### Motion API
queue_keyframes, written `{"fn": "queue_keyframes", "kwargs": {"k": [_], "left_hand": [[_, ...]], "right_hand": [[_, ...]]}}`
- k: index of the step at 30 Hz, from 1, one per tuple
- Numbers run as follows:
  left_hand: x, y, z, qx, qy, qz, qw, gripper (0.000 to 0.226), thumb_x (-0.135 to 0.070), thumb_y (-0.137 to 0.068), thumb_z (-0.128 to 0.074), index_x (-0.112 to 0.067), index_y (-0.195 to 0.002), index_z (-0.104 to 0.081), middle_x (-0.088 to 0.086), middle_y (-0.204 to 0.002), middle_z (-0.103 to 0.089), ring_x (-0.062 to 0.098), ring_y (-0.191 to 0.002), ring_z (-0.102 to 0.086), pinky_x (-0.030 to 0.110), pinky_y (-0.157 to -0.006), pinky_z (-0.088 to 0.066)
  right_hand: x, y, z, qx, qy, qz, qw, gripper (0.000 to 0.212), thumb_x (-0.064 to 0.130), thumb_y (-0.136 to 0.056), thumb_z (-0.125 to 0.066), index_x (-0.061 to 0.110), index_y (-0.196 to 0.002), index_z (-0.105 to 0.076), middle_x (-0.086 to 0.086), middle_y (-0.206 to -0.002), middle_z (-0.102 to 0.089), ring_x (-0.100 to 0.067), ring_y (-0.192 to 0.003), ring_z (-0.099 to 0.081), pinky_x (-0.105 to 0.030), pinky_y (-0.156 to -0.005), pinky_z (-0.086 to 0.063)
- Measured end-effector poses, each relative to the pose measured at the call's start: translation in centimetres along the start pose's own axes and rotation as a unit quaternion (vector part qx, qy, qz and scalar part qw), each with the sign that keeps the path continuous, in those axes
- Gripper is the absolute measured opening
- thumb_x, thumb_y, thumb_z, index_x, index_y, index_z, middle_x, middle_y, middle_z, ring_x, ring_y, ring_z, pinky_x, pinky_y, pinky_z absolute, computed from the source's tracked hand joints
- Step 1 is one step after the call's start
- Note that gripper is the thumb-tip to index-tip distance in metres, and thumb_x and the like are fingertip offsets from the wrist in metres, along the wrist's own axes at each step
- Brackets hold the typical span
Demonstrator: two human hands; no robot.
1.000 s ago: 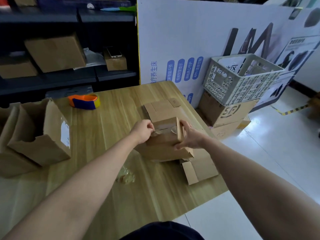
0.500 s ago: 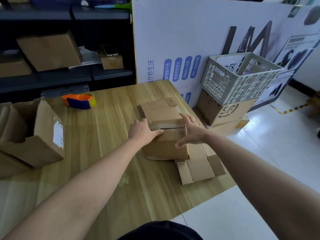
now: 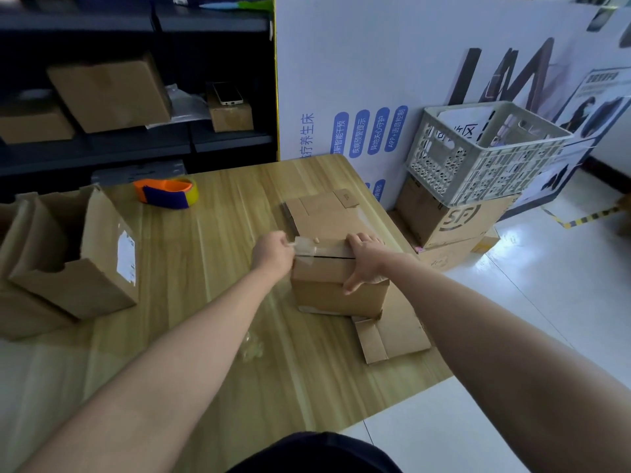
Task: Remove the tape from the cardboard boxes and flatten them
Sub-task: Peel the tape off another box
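Wooden table (image 3: 205, 274), small brown box (image 3: 338, 297); left fingers (image 3: 286, 247) pinching clear tape (image 3: 307, 246), right fingers (image 3: 363, 238) gripping box

I am in a storeroom or parcel-packing room. Dark metal shelves (image 3: 136, 145) beyond the table's far edge hold brown cardboard boxes (image 3: 109, 93), and a phone (image 3: 228, 93) lies on a smaller one. On the wooden table (image 3: 211, 268), a tape dispenser (image 3: 165, 193) sits near the far edge and an opened box (image 3: 78, 254) stands at the left edge. Flattened cardboard (image 3: 392, 332) lies by the right edge, next to a small box (image 3: 338, 285) with clear tape (image 3: 307, 245) on its seam. Beside the table, on the white tiled floor (image 3: 529, 319), a plastic crate (image 3: 478, 155) rests on stacked courier boxes (image 3: 450, 216). A printed display board (image 3: 358, 80) with Chinese text stands behind them, and a yellow-and-black strip (image 3: 587, 216) marks the floor.
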State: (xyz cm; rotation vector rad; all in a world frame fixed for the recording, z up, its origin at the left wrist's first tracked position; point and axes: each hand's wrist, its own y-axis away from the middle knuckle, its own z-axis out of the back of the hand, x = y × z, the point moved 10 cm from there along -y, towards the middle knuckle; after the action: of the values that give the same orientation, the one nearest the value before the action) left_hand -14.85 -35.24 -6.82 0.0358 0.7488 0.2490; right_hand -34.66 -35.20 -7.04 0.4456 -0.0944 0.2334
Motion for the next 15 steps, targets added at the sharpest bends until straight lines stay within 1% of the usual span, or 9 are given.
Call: {"fn": "queue_keyframes", "kwargs": {"k": [2,4,7,8,9,11,12,13,15], "left_hand": [[4.3,-0.6,1.7,-0.027,0.031,0.067,0.997,0.024,-0.015,-0.087,-0.063,-0.01,-0.068,-0.049,0.006,-0.068,-0.056,0.022,-0.063,-0.053,0.027,-0.054,-0.038],[6.8,-0.7,2.5,-0.032,0.066,0.101,0.992,0.024,-0.02,-0.084,-0.07,-0.009,-0.072,-0.051,0.007,-0.073,-0.06,0.021,-0.066,-0.055,0.027,-0.054,-0.039],[6.2,-0.8,3.0,-0.073,0.105,0.099,0.987,0.021,-0.012,-0.082,-0.07,-0.01,-0.078,-0.05,0.0,-0.072,-0.054,0.015,-0.062,-0.048,0.025,-0.05,-0.034],[5.4,-0.8,3.0,-0.084,0.116,0.09,0.986,0.017,-0.007,-0.083,-0.069,-0.01,-0.085,-0.052,0.0,-0.076,-0.054,0.015,-0.064,-0.049,0.025,-0.053,-0.036],[4.6,-0.8,2.8,-0.085,0.128,0.078,0.985,0.02,-0.003,-0.083,-0.067,-0.011,-0.095,-0.052,0.0,-0.08,-0.054,0.016,-0.068,-0.051,0.025,-0.057,-0.039],[3.3,-0.6,1.7,-0.059,0.152,0.055,0.985,0.036,0.004,-0.084,-0.061,-0.014,-0.113,-0.048,0.001,-0.084,-0.054,0.018,-0.074,-0.054,0.029,-0.062,-0.046],[2.7,-0.6,1.0,-0.035,0.154,0.037,0.987,0.036,0.005,-0.085,-0.057,-0.015,-0.114,-0.048,0.002,-0.086,-0.055,0.019,-0.076,-0.054,0.03,-0.066,-0.047],[2.1,-0.5,0.3,-0.012,0.154,0.018,0.988,0.03,0.003,-0.087,-0.054,-0.013,-0.112,-0.053,0.004,-0.089,-0.057,0.02,-0.079,-0.055,0.03,-0.068,-0.046],[1.2,0.0,-1.3,0.033,0.168,0.0,0.985,0.019,-0.004,-0.087,-0.053,-0.011,-0.101,-0.064,0.004,-0.09,-0.062,0.019,-0.081,-0.055,0.026,-0.067,-0.043]], "right_hand": [[-0.1,0.0,-0.1,0.005,-0.007,-0.005,1.0,0.116,0.052,-0.055,-0.083,0.019,-0.145,-0.018,-0.006,-0.141,-0.031,-0.031,-0.133,-0.026,-0.045,-0.109,-0.03],[0.1,0.0,-0.1,0.012,-0.007,-0.011,1.0,0.118,0.052,-0.055,-0.084,0.018,-0.146,-0.017,-0.006,-0.142,-0.03,-0.032,-0.134,-0.024,-0.047,-0.11,-0.029],[0.3,0.0,0.0,0.014,-0.002,-0.019,1.0,0.117,0.05,-0.054,-0.084,0.018,-0.145,-0.018,-0.005,-0.14,-0.031,-0.031,-0.132,-0.025,-0.045,-0.108,-0.03],[0.4,0.1,0.0,0.016,-0.001,-0.022,1.0,0.117,0.05,-0.054,-0.085,0.018,-0.145,-0.018,-0.005,-0.139,-0.031,-0.03,-0.132,-0.026,-0.045,-0.108,-0.03],[0.3,0.1,-0.1,0.018,-0.002,-0.026,1.0,0.117,0.05,-0.054,-0.085,0.018,-0.145,-0.017,-0.005,-0.139,-0.031,-0.03,-0.131,-0.026,-0.045,-0.108,-0.031],[0.3,0.2,-0.1,0.018,-0.002,-0.029,0.999,0.117,0.05,-0.055,-0.085,0.018,-0.145,-0.017,-0.005,-0.139,-0.031,-0.03,-0.131,-0.026,-0.045,-0.108,-0.031],[0.3,0.2,-0.1,0.018,-0.001,-0.03,0.999,0.117,0.05,-0.055,-0.084,0.018,-0.145,-0.017,-0.005,-0.139,-0.031,-0.03,-0.132,-0.026,-0.046,-0.108,-0.031],[0.3,0.2,-0.1,0.018,-0.001,-0.031,0.999,0.116,0.05,-0.055,-0.084,0.019,-0.144,-0.018,-0.005,-0.139,-0.031,-0.03,-0.132,-0.025,-0.046,-0.108,-0.031],[0.3,0.1,-0.2,0.021,0.0,-0.034,0.999,0.115,0.049,-0.054,-0.085,0.019,-0.143,-0.019,-0.004,-0.138,-0.032,-0.03,-0.131,-0.026,-0.046,-0.108,-0.032]]}}
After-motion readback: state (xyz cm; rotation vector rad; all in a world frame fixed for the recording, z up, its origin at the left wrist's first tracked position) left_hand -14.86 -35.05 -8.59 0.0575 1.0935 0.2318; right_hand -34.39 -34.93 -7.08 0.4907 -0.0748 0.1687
